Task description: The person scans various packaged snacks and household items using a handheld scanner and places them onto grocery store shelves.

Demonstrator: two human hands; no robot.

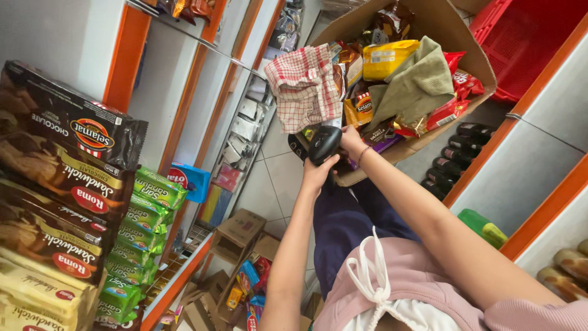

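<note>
Black scanner (323, 144) in both hands (334, 160)

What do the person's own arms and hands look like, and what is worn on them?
Both arms are bare up to short pink sleeves. The right hand has a thin bracelet at the wrist. The left hand shows no ring, watch or glove.

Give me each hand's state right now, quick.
Left hand: closed on the black handheld scanner, from below.
Right hand: gripping the same scanner on its other side, by the cardboard box.
</note>
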